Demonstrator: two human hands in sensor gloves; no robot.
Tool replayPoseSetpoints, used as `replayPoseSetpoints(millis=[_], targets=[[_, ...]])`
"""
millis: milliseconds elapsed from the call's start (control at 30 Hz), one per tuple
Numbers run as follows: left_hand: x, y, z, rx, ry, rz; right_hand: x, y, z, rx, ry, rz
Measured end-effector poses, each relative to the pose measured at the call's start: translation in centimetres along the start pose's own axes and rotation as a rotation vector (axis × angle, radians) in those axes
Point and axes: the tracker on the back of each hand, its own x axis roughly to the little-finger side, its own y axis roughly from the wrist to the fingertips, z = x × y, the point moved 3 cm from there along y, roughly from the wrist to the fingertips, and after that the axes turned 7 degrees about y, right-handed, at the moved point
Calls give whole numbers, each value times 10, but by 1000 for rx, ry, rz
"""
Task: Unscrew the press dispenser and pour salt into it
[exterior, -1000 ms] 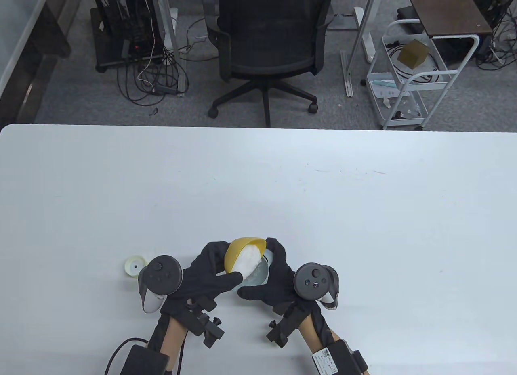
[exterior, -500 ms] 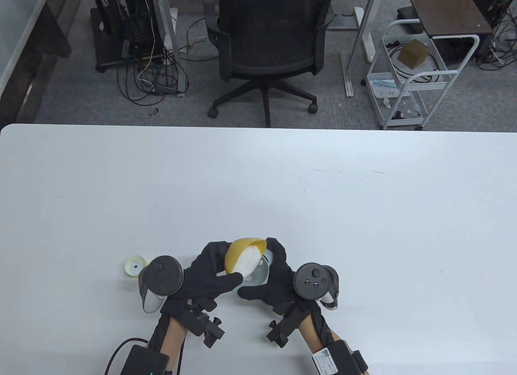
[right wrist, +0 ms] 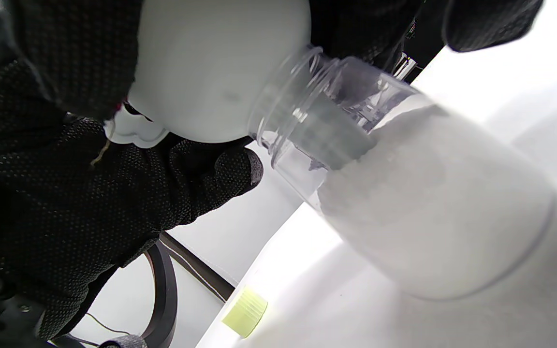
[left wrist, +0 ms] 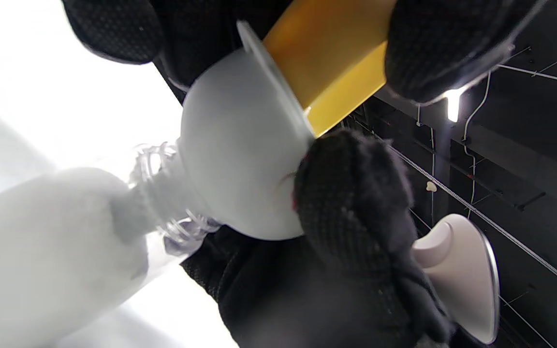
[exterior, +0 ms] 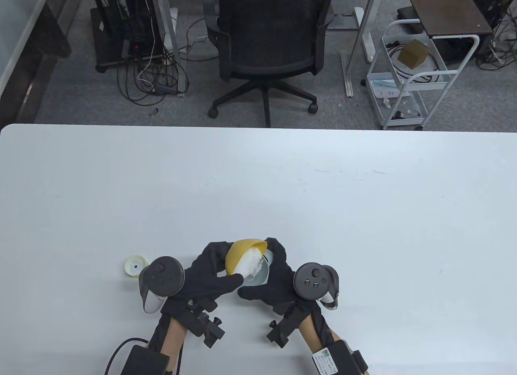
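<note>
My left hand (exterior: 225, 267) grips a yellow bowl (exterior: 241, 249) and tilts it to the right; white salt (exterior: 251, 262) lies at its lip. Below it a white funnel (exterior: 263, 273) sits in the threaded neck (left wrist: 162, 193) of the clear dispenser bottle (right wrist: 428, 203), which stands on the table and is largely full of salt. My right hand (exterior: 262, 271) holds the funnel (right wrist: 211, 72) at its rim, fingers (right wrist: 75, 53) wrapped around it. The bowl (left wrist: 336, 53) rests against the funnel's rim (left wrist: 269, 87). The pale yellow-green cap (exterior: 134, 266) lies on the table to the left.
The white table (exterior: 258, 189) stretches far ahead and to both sides. The cap also shows in the right wrist view (right wrist: 244, 309), lying behind the bottle. An office chair (exterior: 266, 48) and a cart (exterior: 408, 76) stand beyond the far edge.
The salt heap in the bowl has shrunk a little and slid toward the funnel. Both hands have stayed in place.
</note>
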Motion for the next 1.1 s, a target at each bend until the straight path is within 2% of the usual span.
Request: replayPoseSetpoints(millis=[1100], targets=[[-5, 0, 0, -11, 55, 18, 0, 0, 0, -4, 1, -3]])
